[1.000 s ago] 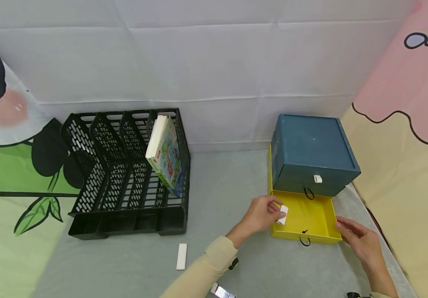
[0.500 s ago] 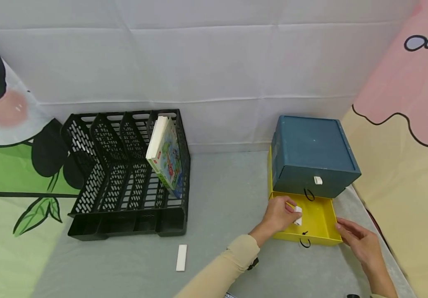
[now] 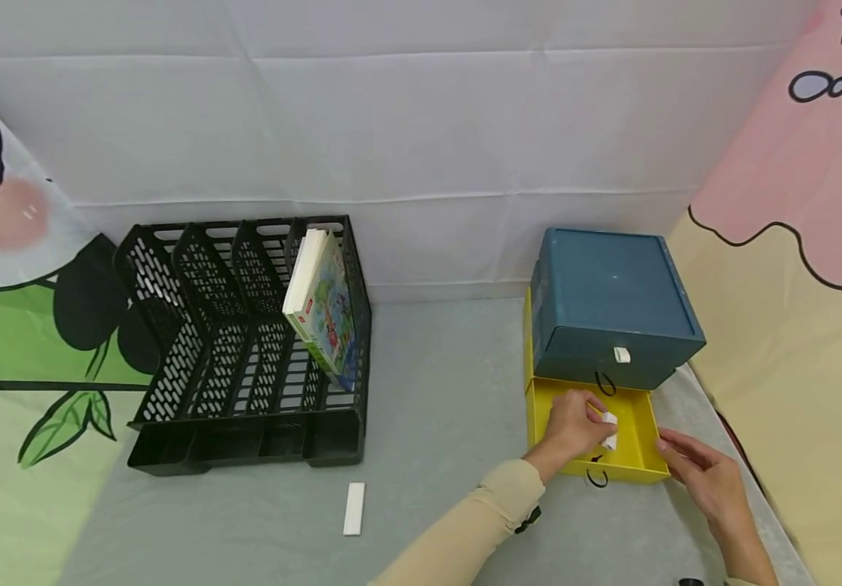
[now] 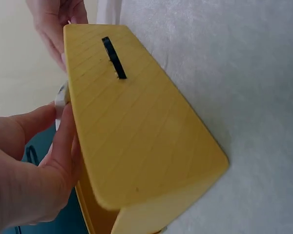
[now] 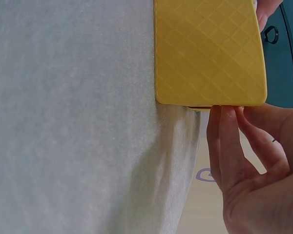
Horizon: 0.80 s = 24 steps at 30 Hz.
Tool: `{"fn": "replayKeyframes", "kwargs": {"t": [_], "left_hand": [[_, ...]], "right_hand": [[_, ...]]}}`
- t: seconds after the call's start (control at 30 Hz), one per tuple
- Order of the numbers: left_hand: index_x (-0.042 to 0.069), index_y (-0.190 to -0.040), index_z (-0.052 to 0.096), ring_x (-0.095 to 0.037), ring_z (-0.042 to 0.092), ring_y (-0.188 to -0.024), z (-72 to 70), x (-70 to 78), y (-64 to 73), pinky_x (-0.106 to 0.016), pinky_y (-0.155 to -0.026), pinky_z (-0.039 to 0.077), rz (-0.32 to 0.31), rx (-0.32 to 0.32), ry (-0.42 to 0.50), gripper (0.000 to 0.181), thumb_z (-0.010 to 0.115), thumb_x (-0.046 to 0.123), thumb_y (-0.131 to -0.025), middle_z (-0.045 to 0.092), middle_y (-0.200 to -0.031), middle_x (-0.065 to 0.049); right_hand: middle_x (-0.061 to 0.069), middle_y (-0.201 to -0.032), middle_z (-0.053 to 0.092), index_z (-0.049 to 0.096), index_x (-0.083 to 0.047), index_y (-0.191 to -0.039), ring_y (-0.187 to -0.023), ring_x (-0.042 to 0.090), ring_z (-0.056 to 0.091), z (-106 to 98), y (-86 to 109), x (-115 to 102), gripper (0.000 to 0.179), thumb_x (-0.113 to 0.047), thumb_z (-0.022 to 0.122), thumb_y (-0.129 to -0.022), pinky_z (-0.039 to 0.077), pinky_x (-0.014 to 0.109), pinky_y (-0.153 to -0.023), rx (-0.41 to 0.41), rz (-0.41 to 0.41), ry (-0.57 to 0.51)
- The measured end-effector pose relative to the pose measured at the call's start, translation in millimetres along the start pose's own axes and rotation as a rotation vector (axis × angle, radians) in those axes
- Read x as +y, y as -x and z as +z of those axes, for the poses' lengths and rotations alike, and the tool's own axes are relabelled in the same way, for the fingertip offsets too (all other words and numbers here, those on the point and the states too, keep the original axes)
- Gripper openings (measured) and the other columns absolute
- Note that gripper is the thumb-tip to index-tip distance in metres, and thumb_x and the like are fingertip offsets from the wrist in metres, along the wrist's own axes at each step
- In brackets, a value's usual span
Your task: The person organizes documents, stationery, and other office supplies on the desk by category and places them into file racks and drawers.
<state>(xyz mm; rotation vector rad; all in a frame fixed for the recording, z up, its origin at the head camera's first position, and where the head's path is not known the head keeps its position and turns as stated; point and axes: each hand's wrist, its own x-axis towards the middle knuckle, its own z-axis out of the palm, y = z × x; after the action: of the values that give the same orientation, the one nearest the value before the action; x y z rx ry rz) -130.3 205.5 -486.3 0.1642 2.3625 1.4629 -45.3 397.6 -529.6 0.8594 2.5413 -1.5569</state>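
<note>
A yellow drawer (image 3: 633,423) is pulled out beneath a blue drawer unit (image 3: 620,285). Over its inside, my left hand (image 3: 573,423) pinches a small white block (image 3: 609,431) between thumb and fingers. In the left wrist view the white block (image 4: 61,100) shows just past the drawer's front panel (image 4: 132,122), and its underside is hidden. My right hand (image 3: 709,476) touches the drawer's right side near the front corner. Its fingers (image 5: 229,141) look nearly straight against the outer wall in the right wrist view.
A black slatted rack (image 3: 245,407) stands on the left, with a book (image 3: 325,309) leaning in its right slot. A white strip (image 3: 354,509) lies on the grey tabletop (image 3: 435,391). Black loops hang from the drawer fronts. A dark round object (image 3: 690,581) shows at the bottom edge.
My left hand has carried the white block rightward, from the drawer's left side to nearer its middle right. My right hand has stayed at the drawer's side.
</note>
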Motion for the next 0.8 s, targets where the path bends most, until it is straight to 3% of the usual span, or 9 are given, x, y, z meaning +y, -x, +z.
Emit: {"fn": "replayKeyframes", "kwargs": {"t": [0.17, 0.3, 0.53, 0.8], "left_hand": [[0.010, -0.091, 0.070, -0.006, 0.048, -0.073, 14.7, 2.6, -1.9, -0.019, -0.060, 0.046, -0.066, 0.000, -0.030, 0.020, 0.088, 0.012, -0.082, 0.055, -0.072, 0.004], [0.010, -0.091, 0.067, -0.008, 0.049, -0.071, 23.8, 3.8, -3.9, -0.020, -0.062, 0.047, -0.117, -0.004, -0.041, 0.021, 0.087, 0.011, -0.083, 0.054, -0.074, 0.003], [0.008, -0.090, 0.067, -0.012, 0.046, -0.079, 35.3, 5.8, -5.4, -0.022, -0.072, 0.047, -0.118, -0.024, -0.087, 0.021, 0.086, 0.009, -0.083, 0.053, -0.085, 0.000], [0.010, -0.093, 0.061, -0.012, 0.047, -0.081, 46.5, 7.9, -3.9, -0.023, -0.078, 0.050, -0.173, -0.063, -0.164, 0.025, 0.085, 0.008, -0.084, 0.052, -0.090, 0.000]], "right_hand": [[-0.018, -0.102, 0.071, 0.063, 0.001, -0.138, -0.081, -0.003, 0.066, 2.2, -0.4, -1.7, 0.063, -0.043, 0.074, -0.095, 0.057, 0.018, -0.071, 0.014, 0.003, -0.012], [-0.025, -0.095, 0.068, 0.063, 0.002, -0.136, -0.082, -0.003, 0.066, 4.1, -0.8, -1.7, 0.062, -0.042, 0.075, -0.094, 0.057, 0.018, -0.070, 0.015, -0.011, -0.034], [-0.028, -0.091, 0.068, 0.064, 0.004, -0.135, -0.080, -0.006, 0.066, 5.3, -0.8, -1.4, 0.063, -0.042, 0.077, -0.093, 0.057, 0.018, -0.069, 0.019, -0.040, -0.058], [-0.028, -0.092, 0.068, 0.064, 0.005, -0.134, -0.081, -0.006, 0.066, 5.9, 0.5, -3.0, 0.060, -0.038, 0.076, -0.094, 0.057, 0.018, -0.069, 0.013, -0.070, -0.068]]}}
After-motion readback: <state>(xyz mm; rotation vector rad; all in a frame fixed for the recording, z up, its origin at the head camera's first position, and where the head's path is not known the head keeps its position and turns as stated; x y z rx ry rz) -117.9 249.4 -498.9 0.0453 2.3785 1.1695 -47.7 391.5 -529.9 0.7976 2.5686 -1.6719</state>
